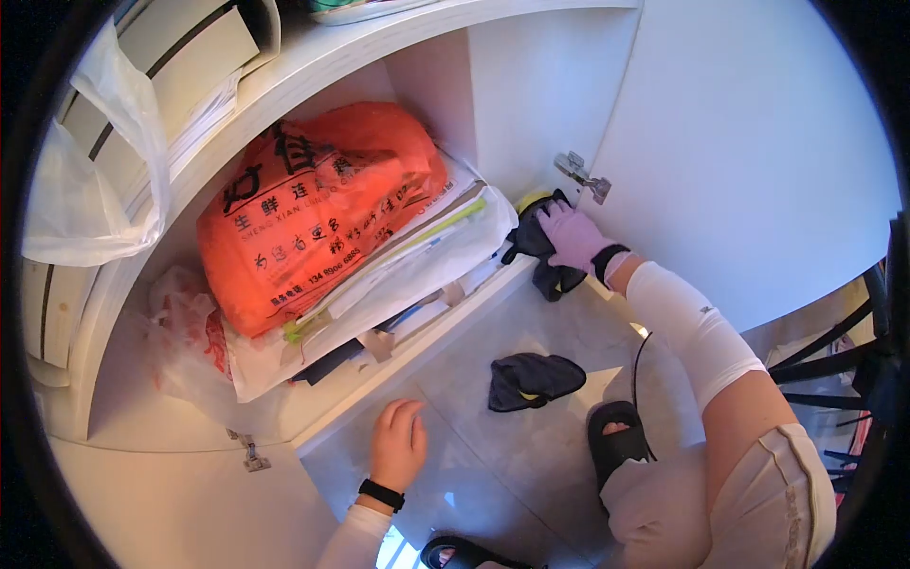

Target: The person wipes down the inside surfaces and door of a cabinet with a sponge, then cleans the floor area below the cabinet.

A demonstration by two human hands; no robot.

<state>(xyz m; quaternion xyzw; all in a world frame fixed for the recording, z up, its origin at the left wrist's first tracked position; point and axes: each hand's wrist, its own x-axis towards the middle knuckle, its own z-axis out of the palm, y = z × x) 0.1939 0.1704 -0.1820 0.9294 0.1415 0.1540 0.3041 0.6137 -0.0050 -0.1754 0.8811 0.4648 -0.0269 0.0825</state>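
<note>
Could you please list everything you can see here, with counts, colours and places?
Cabinet: one, white, doors open
Hinges: two, metallic, at the doors
Printed bag: one, orange-red, inside, on papers
Papers: several, mostly white, inside
Crumpled bag: one, clear with red marks, inside left
Plastic bag: one, whitish, upper left
Binders or books: several, pale, upper left
Dark bundle: black and yellow, under right hand
Cloth item: one, dark, on floor
Cable: one, black, on floor
Floor: tiled, grey
Framework: black, right edge
Slippers: two, black, on feet
Left hand: bare, black wristband, above floor
Right hand: lilac glove, on bundle
</note>
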